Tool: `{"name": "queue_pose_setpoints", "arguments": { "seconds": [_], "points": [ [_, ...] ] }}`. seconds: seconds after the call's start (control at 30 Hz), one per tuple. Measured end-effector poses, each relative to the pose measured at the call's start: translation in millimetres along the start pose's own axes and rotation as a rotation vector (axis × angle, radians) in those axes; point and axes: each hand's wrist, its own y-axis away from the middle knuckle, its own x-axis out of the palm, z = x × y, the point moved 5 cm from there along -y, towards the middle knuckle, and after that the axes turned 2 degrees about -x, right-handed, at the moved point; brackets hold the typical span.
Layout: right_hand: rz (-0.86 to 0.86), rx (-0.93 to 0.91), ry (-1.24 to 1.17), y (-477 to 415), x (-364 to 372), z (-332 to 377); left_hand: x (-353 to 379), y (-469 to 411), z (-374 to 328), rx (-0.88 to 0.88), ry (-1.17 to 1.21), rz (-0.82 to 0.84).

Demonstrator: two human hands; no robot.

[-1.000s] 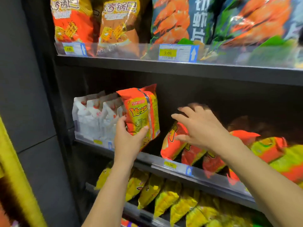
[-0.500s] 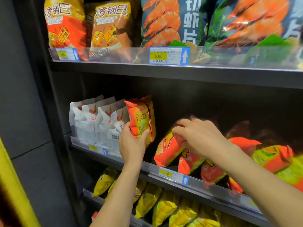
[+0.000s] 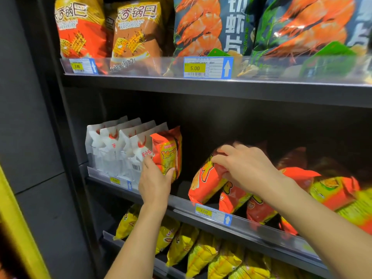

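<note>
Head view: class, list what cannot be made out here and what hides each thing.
Head view, orange-and-yellow packet: lower part hidden behind the left hand gripping it.
Head view, orange packet: top covered by the right hand, print blurred.
Head view, price label: small print too small beyond 5.00.
Head view, far-right packets: blurred, cut off by the frame edge.

orange/yellow snack bag [image 3: 168,156] upright on mid shelf, abutting white bags; 2nd orange bag [image 3: 205,184] tilted, leaning fwd.
</note>
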Motion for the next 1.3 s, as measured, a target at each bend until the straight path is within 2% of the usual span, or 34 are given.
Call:
{"name": "queue_pose_setpoints", "arguments": {
  "seconds": [0.5,0.83,1.0,1.13,1.23,1.3],
  "points": [
    [-0.141,0.026,0.005,4.9,-22.5,8.7,-20.1,12.8,3.3,0.067,0.036,0.039],
    [-0.139,0.062,0.025,7.8,-19.3,13.5,-17.3,6.2,8.8,-0.011,0.074,0.082],
    [-0.194,0.068,0.03,9.0,-24.0,13.2,-22.0,12.4,6.6,0.008,0.117,0.077],
    [-0.235,0.094,0.016,10.8,-35.3,9.8,-35.5,22.5,-7.2,0.15,0.173,0.021],
    [-0.28,0.094,-0.033,13.1,-48.1,11.2,-44.2,39.5,-32.2,0.372,0.246,0.13],
    [-0.304,0.101,-0.056,15.2,-55.8,14.5,-46.8,52.6,-47.5,0.489,0.21,0.213]
  ]
}}
